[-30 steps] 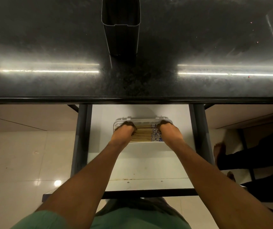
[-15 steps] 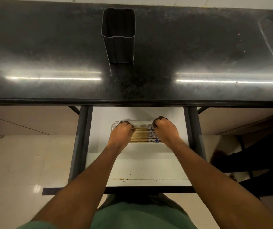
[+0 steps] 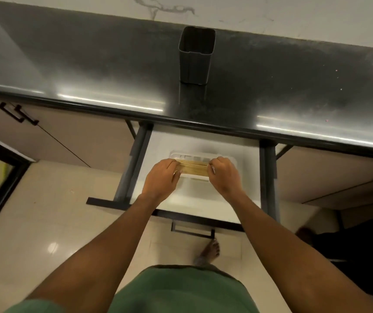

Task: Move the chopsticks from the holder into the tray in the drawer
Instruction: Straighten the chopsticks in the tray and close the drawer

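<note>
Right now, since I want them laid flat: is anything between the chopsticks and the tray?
Nothing visible does. The left hand and right hand hold the chopsticks by their ends directly over the white tray in the drawer.

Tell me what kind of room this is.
Probably a home kitchen: a dark polished countertop with a utensil holder on it, cabinet fronts below, and an open drawer with a tray and chopsticks.

Both ends of the chopsticks (image 3: 192,168) vanish under the left hand (image 3: 161,177) and right hand (image 3: 225,175), whose fingertips curl out of sight. The hands cover the tray's (image 3: 194,154) sides. Below the drawer (image 3: 248,175), a bare foot (image 3: 209,250) is blurred.
</note>
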